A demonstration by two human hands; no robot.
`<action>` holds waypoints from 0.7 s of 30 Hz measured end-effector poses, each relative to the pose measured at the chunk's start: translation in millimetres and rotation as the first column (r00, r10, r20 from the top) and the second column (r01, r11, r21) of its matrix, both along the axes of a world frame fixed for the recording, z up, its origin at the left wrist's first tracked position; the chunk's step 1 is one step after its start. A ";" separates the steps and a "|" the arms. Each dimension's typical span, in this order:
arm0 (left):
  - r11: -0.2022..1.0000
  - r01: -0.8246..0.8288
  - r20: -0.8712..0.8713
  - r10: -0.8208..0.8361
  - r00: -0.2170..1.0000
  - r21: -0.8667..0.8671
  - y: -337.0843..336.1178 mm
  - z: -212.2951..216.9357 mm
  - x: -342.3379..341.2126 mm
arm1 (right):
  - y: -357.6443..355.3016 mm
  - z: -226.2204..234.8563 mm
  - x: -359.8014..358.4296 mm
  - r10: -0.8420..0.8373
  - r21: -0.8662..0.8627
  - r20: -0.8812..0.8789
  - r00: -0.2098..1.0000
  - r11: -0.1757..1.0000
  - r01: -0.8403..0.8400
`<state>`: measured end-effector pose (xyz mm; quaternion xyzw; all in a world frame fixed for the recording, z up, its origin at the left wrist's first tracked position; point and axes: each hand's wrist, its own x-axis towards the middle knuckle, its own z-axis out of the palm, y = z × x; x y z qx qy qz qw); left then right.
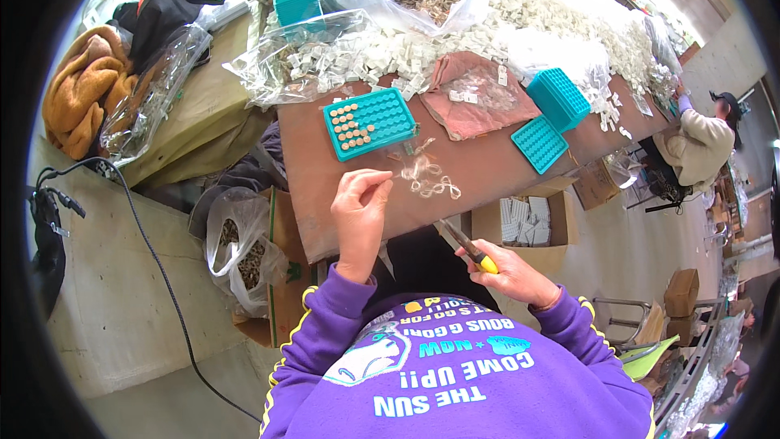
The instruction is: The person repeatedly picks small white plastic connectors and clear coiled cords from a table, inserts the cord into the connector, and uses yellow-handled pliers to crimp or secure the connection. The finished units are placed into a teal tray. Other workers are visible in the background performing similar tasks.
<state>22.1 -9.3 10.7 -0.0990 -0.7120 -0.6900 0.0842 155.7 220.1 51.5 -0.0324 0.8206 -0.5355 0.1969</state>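
left hand (360,213) pinching clear ring (388,176), pliers (469,245) in right hand (513,272)

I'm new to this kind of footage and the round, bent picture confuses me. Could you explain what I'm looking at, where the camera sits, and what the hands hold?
This is one wide fisheye camera worn on a person's head, looking down, so straight edges bend. The purple sleeves at the bottom are the person's own arms. The left hand pinches a small clear piece over the brown table. The right hand holds a yellow-handled tool. On the table lie a teal tray partly filled with small tan pieces, clear loose bits and heaps of white parts.
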 end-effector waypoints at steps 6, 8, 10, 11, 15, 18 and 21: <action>0.895 0.046 -0.104 -0.103 0.989 -0.444 -15.6 21.2 0.8 | 25.5 -45.3 36.9 -0.059 0.414 -0.148 0.987 0.903 0.116; 0.890 0.053 -0.206 -0.162 0.965 -0.453 -23.4 46.7 -5.1 | 27.6 -58.1 40.9 -0.224 0.082 0.174 0.959 0.974 0.213; 0.891 0.086 -0.266 -0.223 0.938 -0.445 -24.4 73.2 -17.8 | 23.2 -71.7 45.5 -0.315 -0.218 0.519 0.795 0.850 0.479; 0.890 0.085 -0.337 -0.255 0.906 -0.447 -21.7 86.0 -30.7 | 19.6 -79.3 47.4 -0.316 -0.326 0.618 0.720 0.731 0.600; 0.850 -0.029 -0.435 -0.240 0.868 -0.526 5.6 128.5 -104.1 | 13.1 -101.9 61.8 -0.348 -0.352 0.693 0.632 0.602 0.717; 0.830 -0.086 -0.493 -0.241 0.836 -0.552 49.7 147.4 -196.3 | 23.4 -107.3 71.9 -0.357 -0.389 0.672 0.648 0.574 0.720; 0.757 -0.190 -0.613 -0.327 0.720 -0.626 96.4 140.9 -294.6 | 31.3 -109.3 77.2 -0.369 -0.425 0.696 0.616 0.480 0.767</action>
